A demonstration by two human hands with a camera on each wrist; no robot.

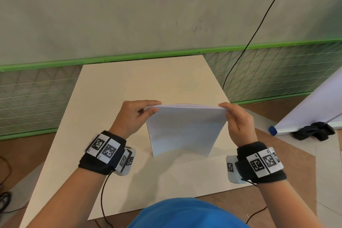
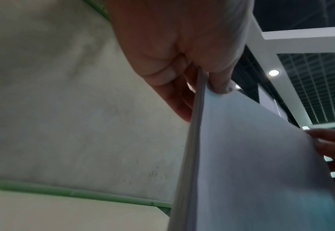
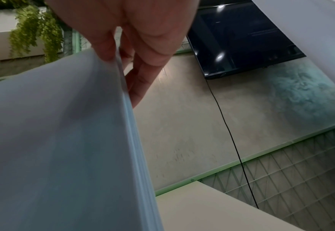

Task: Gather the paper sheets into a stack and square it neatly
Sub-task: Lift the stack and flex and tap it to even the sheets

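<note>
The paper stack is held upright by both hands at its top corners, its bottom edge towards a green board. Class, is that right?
One error: the board is beige, not green, as the head view shows. Both the left hand and the right hand do hold the paper stack upright at its top corners.

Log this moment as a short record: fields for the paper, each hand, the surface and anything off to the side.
paper: stack of white sheets, held upright on its lower edge, edges nearly even
left hand: left hand pinches the top left corner
right hand: right hand pinches the top right corner
surface: beige board lying under the stack
side items: black cloth and a white roll at right
</note>
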